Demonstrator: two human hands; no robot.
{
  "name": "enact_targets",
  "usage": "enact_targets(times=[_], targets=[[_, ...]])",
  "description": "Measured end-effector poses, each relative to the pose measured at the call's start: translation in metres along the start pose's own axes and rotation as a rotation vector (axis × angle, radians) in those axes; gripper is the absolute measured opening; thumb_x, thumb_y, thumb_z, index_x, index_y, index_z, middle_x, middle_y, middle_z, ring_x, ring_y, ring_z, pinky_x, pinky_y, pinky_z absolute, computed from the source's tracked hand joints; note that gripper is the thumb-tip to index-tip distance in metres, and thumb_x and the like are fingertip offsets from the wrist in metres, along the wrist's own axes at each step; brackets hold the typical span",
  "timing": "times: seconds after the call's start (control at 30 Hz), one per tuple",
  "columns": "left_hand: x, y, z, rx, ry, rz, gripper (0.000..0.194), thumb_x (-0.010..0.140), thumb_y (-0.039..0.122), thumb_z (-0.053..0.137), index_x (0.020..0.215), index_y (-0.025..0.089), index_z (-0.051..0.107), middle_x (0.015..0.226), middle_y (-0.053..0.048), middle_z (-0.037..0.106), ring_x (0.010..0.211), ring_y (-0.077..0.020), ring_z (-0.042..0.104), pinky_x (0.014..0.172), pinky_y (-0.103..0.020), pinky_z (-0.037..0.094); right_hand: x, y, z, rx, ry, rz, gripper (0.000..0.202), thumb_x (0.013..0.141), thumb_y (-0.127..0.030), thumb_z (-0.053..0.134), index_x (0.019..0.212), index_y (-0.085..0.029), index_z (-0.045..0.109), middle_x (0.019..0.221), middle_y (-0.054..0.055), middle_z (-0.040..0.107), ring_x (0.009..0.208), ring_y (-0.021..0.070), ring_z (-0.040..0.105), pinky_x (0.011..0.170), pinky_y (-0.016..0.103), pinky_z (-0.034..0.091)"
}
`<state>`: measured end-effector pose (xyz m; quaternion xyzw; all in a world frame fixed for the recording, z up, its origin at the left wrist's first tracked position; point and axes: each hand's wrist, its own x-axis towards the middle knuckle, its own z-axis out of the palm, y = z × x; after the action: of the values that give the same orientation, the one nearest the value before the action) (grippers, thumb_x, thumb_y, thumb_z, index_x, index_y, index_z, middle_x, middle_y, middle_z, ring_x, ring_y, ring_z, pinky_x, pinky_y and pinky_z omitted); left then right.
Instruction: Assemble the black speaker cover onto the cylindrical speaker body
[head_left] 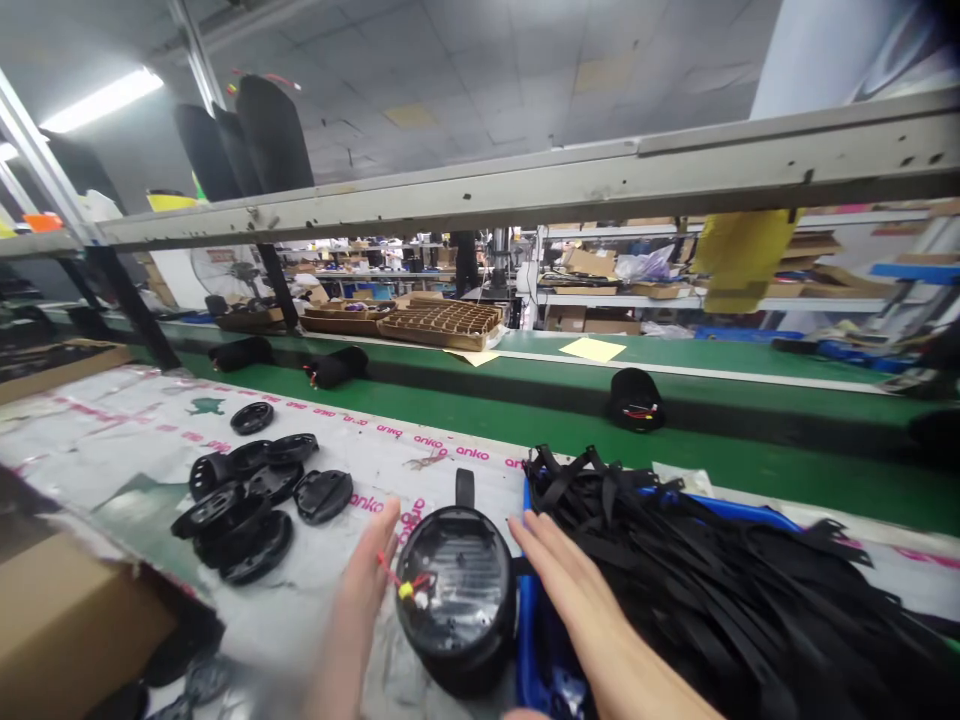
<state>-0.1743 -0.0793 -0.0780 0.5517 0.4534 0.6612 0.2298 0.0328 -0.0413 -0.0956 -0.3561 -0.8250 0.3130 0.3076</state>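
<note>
A black cylindrical unit (457, 590) stands upright on the covered bench in front of me, its round, shiny top face toward me. Red wires with a yellow connector (406, 590) lie on that face, and a short black strap (465, 488) sticks up behind. To its left is my left hand (364, 585), somewhat blurred, with fingers stretched out. My right hand (566, 580) is at the other side, its fingers straight and beside the rim. Neither hand grips the cylinder; whether the fingertips touch it I cannot tell.
A blue bin (531, 640) heaped with black straps (675, 580) borders the right side. Several black round caps (255, 500) lie left, near a cardboard box (75, 620). Behind runs a green conveyor (480, 410) carrying black cylinders (635, 398). A shelf beam (465, 190) crosses above.
</note>
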Motion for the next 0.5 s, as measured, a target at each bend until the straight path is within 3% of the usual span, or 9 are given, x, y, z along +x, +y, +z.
enact_targets(times=[0.1, 0.23, 0.33, 0.43, 0.5], targets=[[0.005, -0.008, 0.004, -0.088, -0.055, -0.105, 0.109, 0.059, 0.063, 0.085, 0.152, 0.033, 0.037, 0.156, -0.007, 0.048, 0.145, -0.0310, 0.042, 0.119, -0.039, 0.036, 0.015, -0.004, 0.019, 0.219, 0.057, 0.099, 0.121, 0.070, -0.045, 0.089, 0.162, -0.017, 0.015, 0.166, 0.015, 0.015, 0.152, 0.0345, 0.015, 0.122, 0.055, 0.023], [0.009, -0.008, 0.004, -0.162, -0.095, -0.294, 0.114, 0.055, 0.046, 0.092, 0.152, 0.027, 0.036, 0.147, -0.005, 0.057, 0.124, -0.0201, 0.063, 0.096, -0.017, 0.052, 0.030, -0.024, 0.022, 0.379, 0.061, 0.143, 0.105, 0.075, -0.034, 0.082, 0.159, -0.012, 0.023, 0.161, 0.017, 0.033, 0.148, 0.0280, 0.033, 0.123, 0.045, 0.028], [0.015, -0.001, 0.000, -0.006, -0.115, -0.235, 0.108, 0.058, 0.040, 0.089, 0.151, 0.021, 0.037, 0.137, -0.004, 0.064, 0.118, -0.0162, 0.066, 0.094, -0.011, 0.049, 0.032, -0.032, 0.017, 0.380, 0.098, 0.083, 0.096, 0.070, -0.020, 0.080, 0.154, -0.015, 0.034, 0.157, 0.014, 0.040, 0.145, 0.0260, 0.038, 0.121, 0.038, 0.032], [0.020, 0.001, -0.002, 0.092, -0.147, -0.132, 0.103, 0.061, 0.038, 0.087, 0.151, 0.027, 0.037, 0.132, 0.000, 0.068, 0.116, -0.0155, 0.067, 0.097, -0.013, 0.049, 0.032, -0.034, 0.012, 0.416, 0.112, -0.002, 0.086, 0.068, -0.009, 0.076, 0.147, -0.018, 0.042, 0.149, 0.009, 0.050, 0.138, 0.0225, 0.047, 0.117, 0.032, 0.038], [0.021, -0.002, 0.000, 0.044, -0.160, -0.143, 0.107, 0.059, 0.037, 0.087, 0.152, 0.032, 0.034, 0.129, 0.001, 0.069, 0.113, -0.0168, 0.069, 0.094, -0.016, 0.053, 0.032, -0.035, 0.008, 0.437, 0.083, 0.008, 0.086, 0.068, -0.006, 0.077, 0.146, -0.018, 0.043, 0.147, 0.008, 0.052, 0.136, 0.0204, 0.049, 0.116, 0.029, 0.038]])
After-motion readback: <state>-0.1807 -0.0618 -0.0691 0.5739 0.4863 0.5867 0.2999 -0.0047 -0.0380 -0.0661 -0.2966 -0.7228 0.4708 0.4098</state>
